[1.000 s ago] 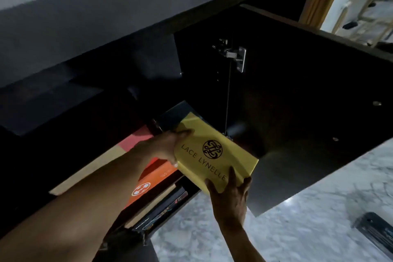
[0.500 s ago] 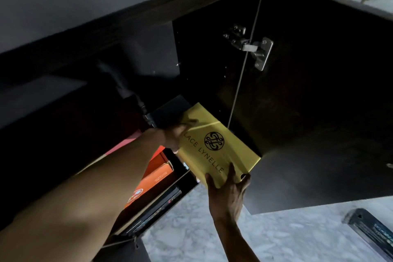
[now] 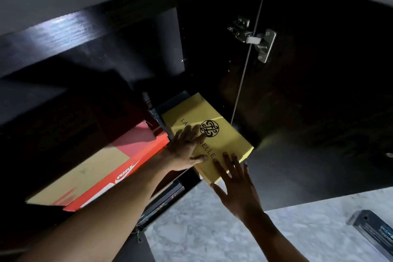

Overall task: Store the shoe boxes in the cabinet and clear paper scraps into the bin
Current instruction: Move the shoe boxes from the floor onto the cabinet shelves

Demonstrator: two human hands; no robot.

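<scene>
Press evenly with left grip (image 3: 185,149) and right grip (image 3: 236,187), both flat-fingered, clasping nothing, sliding yellow cardboard shoe box (image 3: 191,110), partly inside dark wooden cabinet (image 3: 212,49) beside red-orange cardboard box (image 3: 131,155), straight back.

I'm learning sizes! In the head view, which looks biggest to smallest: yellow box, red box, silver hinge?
1. red box
2. yellow box
3. silver hinge
Red sits nearer the camera, so its lead is unsure.

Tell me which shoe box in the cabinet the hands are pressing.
The yellow shoe box with the black emblem, nearest the open door: left hand and right hand lie flat on it. The orange-red box sits to its left.
</scene>
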